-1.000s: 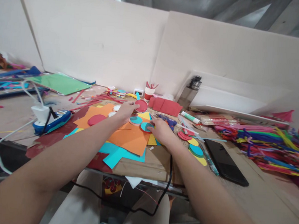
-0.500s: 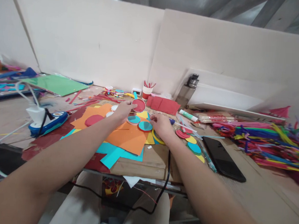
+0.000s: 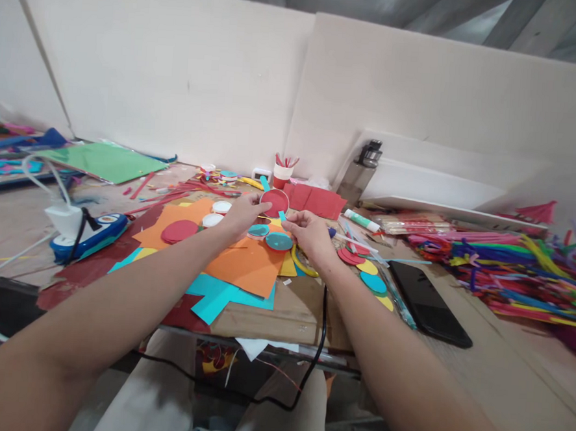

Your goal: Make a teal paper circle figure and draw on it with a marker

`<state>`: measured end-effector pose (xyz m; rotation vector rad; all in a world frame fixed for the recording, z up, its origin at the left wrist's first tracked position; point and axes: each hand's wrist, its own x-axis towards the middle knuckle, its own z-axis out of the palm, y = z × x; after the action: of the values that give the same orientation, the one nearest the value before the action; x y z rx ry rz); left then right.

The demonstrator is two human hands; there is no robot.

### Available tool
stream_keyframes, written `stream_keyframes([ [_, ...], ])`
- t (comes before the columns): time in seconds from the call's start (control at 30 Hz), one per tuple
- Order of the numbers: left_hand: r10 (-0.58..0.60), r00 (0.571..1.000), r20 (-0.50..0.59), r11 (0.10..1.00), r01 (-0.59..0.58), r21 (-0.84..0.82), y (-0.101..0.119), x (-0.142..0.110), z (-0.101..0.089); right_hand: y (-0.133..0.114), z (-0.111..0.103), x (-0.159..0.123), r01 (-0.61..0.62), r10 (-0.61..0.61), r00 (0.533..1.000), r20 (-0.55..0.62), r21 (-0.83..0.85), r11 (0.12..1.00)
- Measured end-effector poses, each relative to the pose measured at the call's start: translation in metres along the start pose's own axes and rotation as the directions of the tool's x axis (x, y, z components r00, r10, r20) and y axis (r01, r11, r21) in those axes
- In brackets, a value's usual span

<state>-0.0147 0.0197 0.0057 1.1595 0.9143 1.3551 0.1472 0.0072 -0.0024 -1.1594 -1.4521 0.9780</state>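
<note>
My left hand (image 3: 246, 214) is closed on the edge of a red disc with a pale rim (image 3: 276, 203), held up above the papers. A blue paper strip (image 3: 264, 183) stands out from the disc's upper left. Between the fingertips of my right hand (image 3: 309, 232) is a small blue paper piece (image 3: 282, 216), close to the disc's lower right edge; I cannot tell whether they touch. Under my hands lie two blue-topped discs, one (image 3: 258, 231) nearer the left hand and another (image 3: 279, 241) by the right. Orange paper sheets (image 3: 246, 268) spread below.
Red paper squares (image 3: 313, 201) and a cup of red sticks (image 3: 283, 174) stand behind. At right are a glue stick (image 3: 362, 221), loose paper circles (image 3: 373, 283), a black phone (image 3: 429, 304) and pipe cleaners (image 3: 503, 274). A blue power strip (image 3: 89, 236) sits at left.
My right hand has lifted a small blue paper piece from near the blue disc to the red disc. My left hand has shifted the red disc slightly right.
</note>
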Motion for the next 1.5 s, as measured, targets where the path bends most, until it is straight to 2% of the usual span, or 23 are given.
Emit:
stream_keyframes([
  [0.37,0.053,0.996,0.066,0.999,-0.053,-0.002,-0.002,0.000,0.002,0.013,-0.003,0.006,0.079,-0.079,0.997,0.007,-0.086,0.993],
  [0.83,0.073,0.991,0.115,0.997,-0.076,0.020,-0.006,0.001,0.000,0.004,0.000,0.001,0.030,-0.031,0.999,-0.023,-0.069,0.997],
  [1.07,0.051,0.992,0.116,0.999,-0.050,-0.015,-0.008,0.003,0.000,0.006,0.002,0.003,0.024,-0.035,0.996,-0.084,-0.118,0.993],
  [1.3,0.053,0.992,0.119,0.998,-0.057,0.034,-0.006,0.000,0.001,0.009,0.002,0.004,0.057,-0.060,0.998,-0.022,-0.106,0.993],
  [1.5,0.062,0.993,0.100,0.995,-0.070,0.072,-0.004,-0.002,0.002,0.006,0.004,0.002,0.029,-0.038,0.998,-0.054,-0.154,0.988],
])
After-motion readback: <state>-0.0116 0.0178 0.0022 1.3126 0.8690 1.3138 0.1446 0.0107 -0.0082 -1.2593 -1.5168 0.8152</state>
